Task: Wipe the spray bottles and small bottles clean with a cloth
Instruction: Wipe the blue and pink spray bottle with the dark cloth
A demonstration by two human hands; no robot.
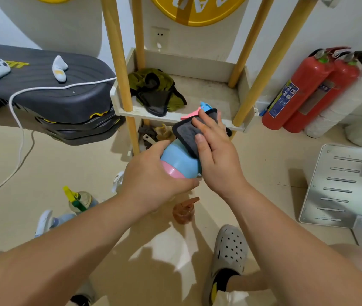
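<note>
Two hands are engaged on one blue spray bottle (179, 161), which is held off the floor in front of the shelf unit (197, 62), tilted with its pink base toward the camera and its nozzle toward the shelf. The base end is gripped by the left hand (153, 175), fingers curled round it. A grey cloth (186, 133) is laid over the upper body and neck of the bottle and is clasped there by the right hand (217, 160), thumb on the near side, fingers wrapped over the top. A pink trigger is seen just past the cloth.

On the floor below the arms, three more sprayers are noted: a yellow-green spray bottle (79, 200), an amber spray bottle (184, 209) and a white-topped spray bottle (48, 221), partly hidden by the left forearm. Crumpled green and dark rags (155, 89) are piled on the shelf. Two red fire extinguishers (303, 89) are stood against the wall at right, near a slotted metal plate (341, 184). A grey clog (228, 255) is worn on one foot.
</note>
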